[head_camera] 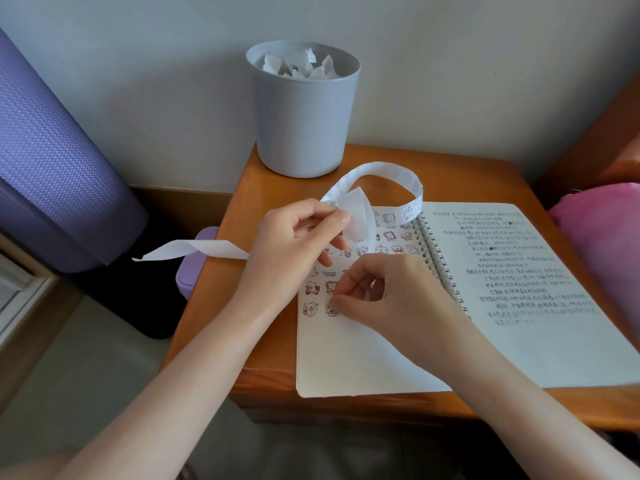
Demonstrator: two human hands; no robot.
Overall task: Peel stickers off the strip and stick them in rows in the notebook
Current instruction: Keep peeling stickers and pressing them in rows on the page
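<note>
A spiral notebook (363, 358) lies open on the wooden table (263, 379). Its left page carries rows of small cartoon stickers (389, 233); its right page is full of handwriting. My left hand (294, 237) pinches a long white sticker strip (381, 169) above the page; the strip loops up toward the bin and a peeled tail (194, 249) trails off the table's left edge. My right hand (374, 292) presses its fingertips on a sticker (330, 310) in the lowest row, next to another sticker (310, 308).
A grey bin (303, 112) holding crumpled white paper stands at the table's back left. A purple padded roll (52, 150) leans at the left, a small purple box (194, 268) sits beside the table, and pink fabric (602, 244) lies at the right.
</note>
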